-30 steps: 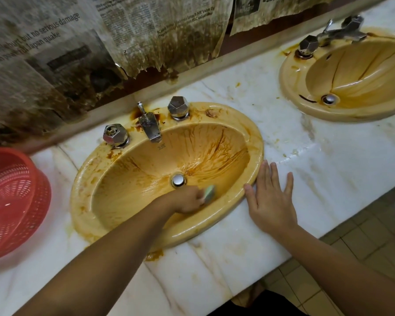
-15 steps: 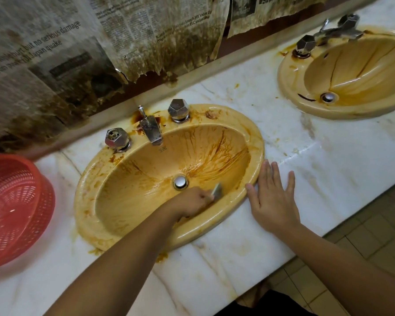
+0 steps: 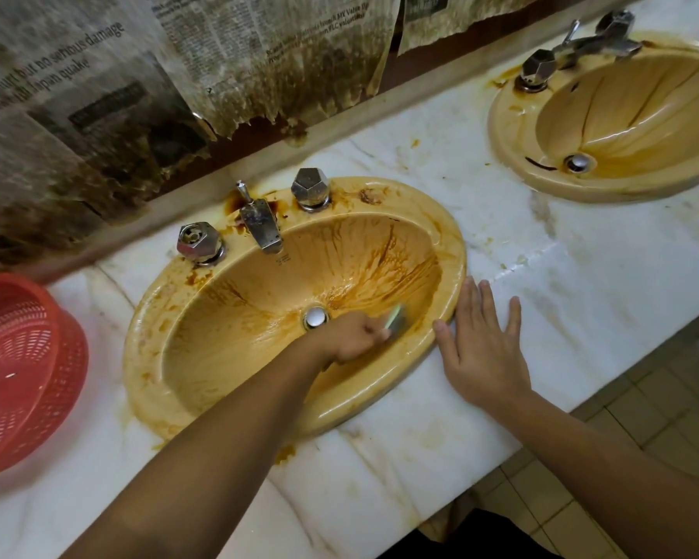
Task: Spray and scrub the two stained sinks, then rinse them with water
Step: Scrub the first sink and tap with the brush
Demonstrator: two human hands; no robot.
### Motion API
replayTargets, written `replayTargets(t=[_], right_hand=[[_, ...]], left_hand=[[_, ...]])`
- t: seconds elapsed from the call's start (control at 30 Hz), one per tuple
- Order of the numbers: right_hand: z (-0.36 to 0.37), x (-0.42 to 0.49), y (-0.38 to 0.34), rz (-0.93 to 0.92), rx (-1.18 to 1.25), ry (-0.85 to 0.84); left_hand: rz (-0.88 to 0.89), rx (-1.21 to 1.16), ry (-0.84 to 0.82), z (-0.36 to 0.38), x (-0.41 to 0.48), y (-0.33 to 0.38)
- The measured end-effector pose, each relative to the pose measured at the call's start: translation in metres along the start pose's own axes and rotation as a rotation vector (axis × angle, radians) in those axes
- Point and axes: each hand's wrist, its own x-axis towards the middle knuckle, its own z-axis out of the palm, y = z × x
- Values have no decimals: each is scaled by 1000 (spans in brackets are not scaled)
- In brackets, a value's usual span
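**Sponge at work in the near sink**

We see two yellow sinks set in a white marble counter [image 3: 561, 284]. The near sink [image 3: 146, 340] is in the middle of the view and the far sink [image 3: 505, 127] is at the upper right, well apart from it.

The left hand [image 3: 352, 336] is low inside the near sink, just to the right of the drain [image 3: 315, 317]. Its fingers are curled around a sponge [image 3: 396, 320], which shows a green and a grey side. The sponge sticks out to the right of the fingers and touches the basin wall on the right side. It looks a little blurred.

The right hand [image 3: 485, 349] holds nothing. It lies flat on the counter with the palm down and the fingers straight and a little spread. It is just beside the right rim of the near sink, and the thumb tip is at the rim; we cannot tell if it touches.

The near sink has brown streaks, strongest on the right and back walls, and brown spots on the rim. At the back stand a metal spout [image 3: 264, 227] and one faceted knob [image 3: 198, 240] on each side. Brown dirt sits around the base of the spout.

The far sink has thinner brown lines that run down to its own drain [image 3: 578, 161]. It has metal taps [image 3: 594, 38] at its back edge.

A red basket [image 3: 21, 365] lies on the counter at the left. Stained, torn newspaper [image 3: 97, 94] covers the wall behind. Pale floor tiles [image 3: 642, 437] show at the lower right.
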Motion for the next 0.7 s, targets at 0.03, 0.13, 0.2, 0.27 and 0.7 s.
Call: replayTargets(t=[0.03, 0.13, 0.2, 0.27, 0.7], right_hand=[[-1, 0, 0, 1, 2, 3], [0, 0, 0, 2, -14, -1], [0, 0, 0, -2, -13, -6], [1, 0, 1, -2, -9, 1], [-1, 0, 1, 3, 4, 40]], left_hand=[[-71, 112, -10, 5, -4, -17], [-270, 402, 55, 8, 3, -41], [-259, 393, 120, 8, 18, -23], [-134, 283, 148, 11, 29, 13], [-265, 465, 99, 1, 18, -3]])
